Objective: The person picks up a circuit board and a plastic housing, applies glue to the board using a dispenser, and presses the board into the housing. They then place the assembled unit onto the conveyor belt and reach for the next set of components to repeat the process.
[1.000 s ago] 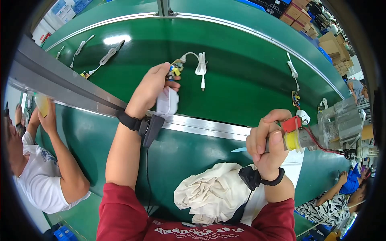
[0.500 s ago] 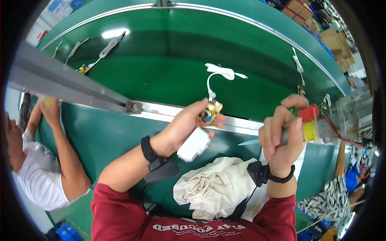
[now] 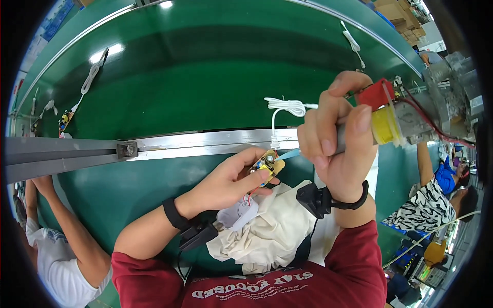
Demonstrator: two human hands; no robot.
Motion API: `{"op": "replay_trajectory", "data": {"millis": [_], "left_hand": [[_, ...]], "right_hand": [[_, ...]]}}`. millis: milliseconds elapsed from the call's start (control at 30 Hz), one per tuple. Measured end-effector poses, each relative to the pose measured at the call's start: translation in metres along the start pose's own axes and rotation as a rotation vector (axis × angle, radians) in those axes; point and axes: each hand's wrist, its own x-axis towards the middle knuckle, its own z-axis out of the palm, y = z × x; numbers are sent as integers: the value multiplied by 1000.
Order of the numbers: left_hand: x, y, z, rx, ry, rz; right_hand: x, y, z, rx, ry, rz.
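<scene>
My left hand (image 3: 230, 182) pinches a small yellow circuit board (image 3: 267, 165) with red and blue wires, held just in front of the metal rail. A white plastic shell (image 3: 237, 215) hangs below that hand on the wires. My right hand (image 3: 336, 138) grips a grey handheld tool (image 3: 405, 120) with a yellow collar and a red part; its light blue tip (image 3: 290, 154) touches the board. A bundled white cable (image 3: 285, 106) lies on the green belt behind the board.
A green conveyor belt (image 3: 205, 66) runs across, edged by a metal rail (image 3: 154, 149). More white cables with boards (image 3: 87, 84) lie far left and at the back right (image 3: 352, 38). A cream cloth (image 3: 267, 231) lies on my lap. Other people sit at left (image 3: 56, 256) and right (image 3: 436, 190).
My left hand has drawn the board and shell back from the belt to my side of the rail. My right hand has brought the tool in from the right onto the board.
</scene>
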Motion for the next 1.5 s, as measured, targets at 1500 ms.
{"op": "replay_trajectory", "data": {"millis": [1500], "left_hand": [[9,25,15,-39,-24,-29]], "right_hand": [[21,-7,-23,200,-24,99]]}}
